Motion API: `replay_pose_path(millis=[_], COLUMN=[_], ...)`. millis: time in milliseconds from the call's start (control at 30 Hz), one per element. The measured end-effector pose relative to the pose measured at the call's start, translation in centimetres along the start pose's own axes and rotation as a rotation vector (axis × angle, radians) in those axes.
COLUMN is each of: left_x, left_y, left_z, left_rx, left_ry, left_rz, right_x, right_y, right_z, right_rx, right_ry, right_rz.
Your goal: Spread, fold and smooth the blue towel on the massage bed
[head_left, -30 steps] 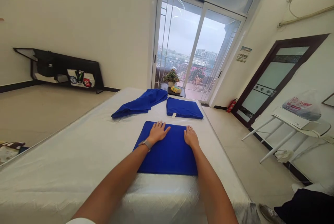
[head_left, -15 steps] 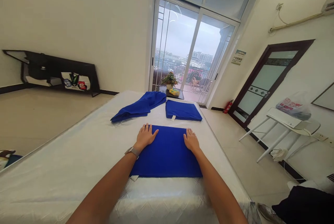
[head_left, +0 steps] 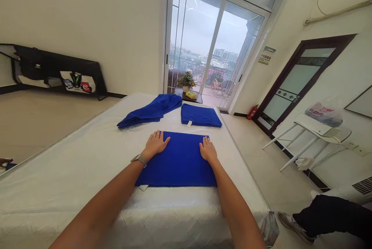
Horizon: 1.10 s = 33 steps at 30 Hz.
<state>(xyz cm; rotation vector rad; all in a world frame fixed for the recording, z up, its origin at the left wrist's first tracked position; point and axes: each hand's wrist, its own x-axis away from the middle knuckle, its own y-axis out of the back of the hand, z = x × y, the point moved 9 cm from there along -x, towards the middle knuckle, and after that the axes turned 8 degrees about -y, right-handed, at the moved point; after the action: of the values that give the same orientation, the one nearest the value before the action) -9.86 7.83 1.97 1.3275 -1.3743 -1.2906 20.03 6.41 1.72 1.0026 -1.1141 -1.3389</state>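
Note:
A folded blue cloth (head_left: 178,162) lies flat near the front edge of the plastic-covered mattress (head_left: 72,179), a white tag at its near left corner. My left hand (head_left: 155,143) rests flat on its far left corner, fingers stretched out. On the far right corner lies my right hand (head_left: 208,149), also flat with the fingers out. Neither hand grips anything. Beyond them sits a second folded blue cloth (head_left: 201,115) with a white tag. To its left is a loosely bunched blue cloth (head_left: 151,110).
Past the mattress stands a small dark table (head_left: 196,97) with a potted plant (head_left: 186,79) and a yellow packet (head_left: 191,94). A white chair (head_left: 315,127) carries a box and a plastic bag (head_left: 324,114). Another person's leg (head_left: 328,216) shows at lower right.
The view has tilted down and shifted slightly right, so everything sits higher and mostly further left. Both hands stay flat on the folded cloth. More of the other person's leg shows.

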Motion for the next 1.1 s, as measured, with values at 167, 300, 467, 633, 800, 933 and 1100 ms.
replay_pose_path(millis=[167,300,467,633,800,933,1100], left_x=[-1.5,-1.7,0.2,0.9,2.0,4.5,5.9], left_y=[2.4,1.8,-1.2,-2.1,-1.5,-0.8,-0.6], left_z=[-2.9,-12.7,-22.4,-18.9,-8.2,-1.5,-0.2], left_rx=[-0.047,0.007,0.092,0.123,0.057,0.038,0.062], left_ry=[-0.083,-0.332,-0.509,-0.432,-0.255,-0.127,-0.12], left_rz=[-0.024,-0.063,-0.081,-0.068,-0.058,-0.057,-0.049], right_x=[0.1,0.3,0.3,-0.1,-0.1,0.8,3.8], right_y=[0.3,0.6,0.3,0.1,0.2,1.5,3.5], right_z=[0.1,0.0,-0.2,-0.3,-0.1,0.4,1.4], right_rx=[-0.027,-0.014,0.044,0.049,0.019,0.028,0.078], right_ry=[-0.004,0.012,0.055,0.015,-0.002,-0.001,0.051], right_rz=[-0.036,-0.081,-0.052,-0.038,-0.037,-0.128,-0.271])
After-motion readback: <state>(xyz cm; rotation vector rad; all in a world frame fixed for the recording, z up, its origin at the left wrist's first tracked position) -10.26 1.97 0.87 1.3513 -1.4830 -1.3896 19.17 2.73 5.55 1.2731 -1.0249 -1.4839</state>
